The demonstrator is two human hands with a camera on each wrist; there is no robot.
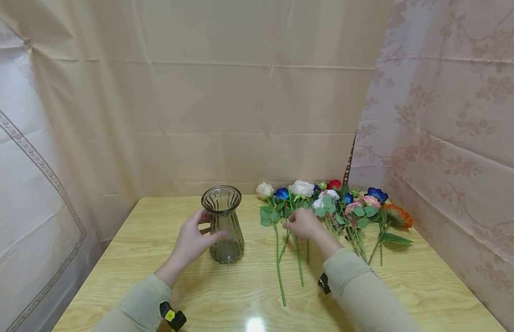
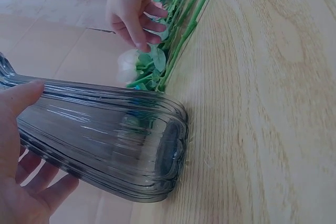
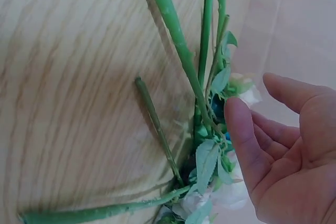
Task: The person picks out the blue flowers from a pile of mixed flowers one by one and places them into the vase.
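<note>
On the table stands a smoky grey, ribbed glass vase, upright with a flared rim. My left hand holds it from the left side, thumb across the front and fingers behind. My right hand hovers over the stems of the artificial flowers, close to a white rose and a cream rose. Its thumb and fingers are apart in the right wrist view, with no stem between them. Two long green stems stretch toward the front of the table.
Right of the roses lie more artificial flowers: a blue rose, pink blooms, a red flower and an orange flower. A beige curtain hangs behind the wooden table, with patterned cloth on the right.
</note>
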